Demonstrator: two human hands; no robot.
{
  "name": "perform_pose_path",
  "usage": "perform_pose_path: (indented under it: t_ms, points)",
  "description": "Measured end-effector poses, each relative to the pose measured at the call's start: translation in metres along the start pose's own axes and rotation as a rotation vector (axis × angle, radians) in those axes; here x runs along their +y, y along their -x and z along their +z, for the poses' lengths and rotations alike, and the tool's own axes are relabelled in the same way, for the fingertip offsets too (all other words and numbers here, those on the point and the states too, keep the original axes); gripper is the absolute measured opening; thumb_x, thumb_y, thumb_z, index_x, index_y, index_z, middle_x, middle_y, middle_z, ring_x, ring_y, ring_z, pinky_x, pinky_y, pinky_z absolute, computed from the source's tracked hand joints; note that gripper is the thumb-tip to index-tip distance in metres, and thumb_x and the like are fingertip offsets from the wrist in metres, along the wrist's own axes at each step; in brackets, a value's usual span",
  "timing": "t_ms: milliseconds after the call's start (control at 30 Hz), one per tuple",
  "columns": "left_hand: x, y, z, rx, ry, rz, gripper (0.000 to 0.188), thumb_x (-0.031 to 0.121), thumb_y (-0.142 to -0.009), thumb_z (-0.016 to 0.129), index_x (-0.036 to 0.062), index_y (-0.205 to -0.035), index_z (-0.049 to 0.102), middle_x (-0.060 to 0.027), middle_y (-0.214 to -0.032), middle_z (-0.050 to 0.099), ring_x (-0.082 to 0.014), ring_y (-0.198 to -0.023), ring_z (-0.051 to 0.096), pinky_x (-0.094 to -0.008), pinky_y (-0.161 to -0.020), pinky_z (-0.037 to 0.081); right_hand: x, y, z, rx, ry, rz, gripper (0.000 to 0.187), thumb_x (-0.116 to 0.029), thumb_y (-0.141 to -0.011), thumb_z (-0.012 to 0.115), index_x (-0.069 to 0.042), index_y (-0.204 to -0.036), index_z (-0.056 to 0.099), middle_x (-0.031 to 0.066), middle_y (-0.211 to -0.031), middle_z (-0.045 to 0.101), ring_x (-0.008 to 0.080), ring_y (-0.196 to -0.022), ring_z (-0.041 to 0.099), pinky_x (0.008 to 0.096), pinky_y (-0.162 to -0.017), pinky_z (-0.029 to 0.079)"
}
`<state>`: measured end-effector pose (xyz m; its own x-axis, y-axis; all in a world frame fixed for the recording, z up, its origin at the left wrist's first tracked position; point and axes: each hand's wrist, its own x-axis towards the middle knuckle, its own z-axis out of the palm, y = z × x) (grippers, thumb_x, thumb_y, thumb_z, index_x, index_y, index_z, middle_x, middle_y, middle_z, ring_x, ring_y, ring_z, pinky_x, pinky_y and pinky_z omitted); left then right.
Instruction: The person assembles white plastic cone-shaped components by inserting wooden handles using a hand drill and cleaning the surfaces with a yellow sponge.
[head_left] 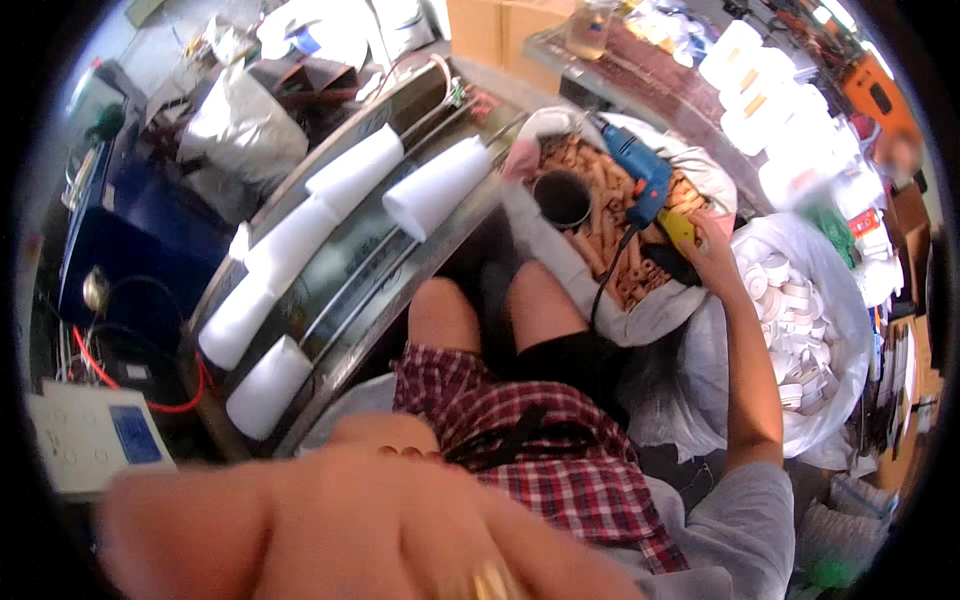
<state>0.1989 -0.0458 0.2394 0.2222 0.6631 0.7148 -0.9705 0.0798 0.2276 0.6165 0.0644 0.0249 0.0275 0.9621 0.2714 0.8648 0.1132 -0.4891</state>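
My left hand [350, 520] looms large and blurred at the lower edge, a ring on one finger; its fingertips run out of view. On the right, my right hand [712, 255] has its fingers on a small yellow object [678, 226], whose kind I cannot make out. Beside it a blue power drill [640, 165] with a dark cord lies on a sack [540, 235] full of short brown tubes [590, 175]. A dark round cup [562, 198] also stands among the tubes.
Left of my knees, white tapered sleeves [440, 188] sit along metal rods over a long tray [345, 385]. A clear bag [850, 385] of white plastic rings stands at the right. Stacked white parts [750, 90] crowd the far right; a blue machine [130, 255] is at left.
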Motion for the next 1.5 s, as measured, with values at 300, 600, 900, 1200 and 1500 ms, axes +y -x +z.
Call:
perform_pose_path:
  t_ms: [300, 600, 900, 1200, 1500]
  points:
    - [0.035, 0.024, 0.013, -0.032, 0.133, -0.042, 0.044, 0.046, -0.090, 0.049, 0.0038, -0.103, 0.048, -0.0078, -0.082, 0.055, -0.0196, -0.063, 0.055, -0.0395, -0.060, 0.049, -0.004, 0.093, 0.077, 0.149, 0.233, 0.067, 0.046, -0.016, -0.078, 0.064, 0.000, -0.119, 0.052, 0.0196, -0.128, 0.049, 0.0372, -0.120, 0.044, 0.0432, -0.102, 0.033]
    - [0.040, 0.022, 0.003, -0.028, 0.156, -0.083, 0.033, 0.035, -0.092, 0.050, 0.0028, -0.100, 0.050, -0.0085, -0.079, 0.058, -0.0193, -0.060, 0.056, -0.0370, -0.055, 0.050, 0.001, 0.092, 0.119, 0.334, 0.359, 0.052, 0.045, -0.016, -0.077, 0.060, -0.003, -0.120, 0.051, 0.0152, -0.130, 0.046, 0.0329, -0.123, 0.040, 0.0467, -0.106, 0.026]
    - [-0.019, 0.009, -0.089, 0.212, -0.380, 0.005, 0.035, 0.041, -0.090, 0.055, 0.0071, -0.093, 0.048, -0.0077, -0.079, 0.054, -0.0209, -0.061, 0.053, -0.0434, -0.062, 0.050, -0.003, 0.088, 0.112, 0.316, 0.235, 0.120, 0.045, -0.013, -0.074, 0.062, -0.007, -0.118, 0.053, 0.0162, -0.130, 0.046, 0.0349, -0.123, 0.039, 0.0465, -0.106, 0.025]
    - [-0.142, 0.098, -0.354, 0.860, -1.368, -0.463, 0.062, 0.029, -0.084, 0.067, -0.0030, -0.128, 0.037, -0.0176, -0.118, 0.049, -0.0227, -0.087, 0.058, -0.0329, -0.079, 0.047, -0.065, 0.082, 0.092, 0.314, 0.025, -0.153, 0.041, 0.001, -0.074, 0.063, -0.002, -0.114, 0.054, 0.0179, -0.127, 0.050, 0.0374, -0.116, 0.048, 0.0425, -0.098, 0.038]
    - [-0.165, 0.064, -0.423, 1.080, -1.306, -0.566, 0.033, 0.025, -0.091, 0.053, -0.0063, -0.100, 0.057, -0.0156, -0.090, 0.061, -0.0242, -0.085, 0.058, -0.0335, -0.078, 0.044, -0.147, 0.085, 0.142, -0.184, 0.049, -0.304, 0.040, -0.014, -0.076, 0.067, 0.002, -0.110, 0.052, 0.0229, -0.124, 0.048, 0.0393, -0.117, 0.045, 0.0444, -0.097, 0.039]
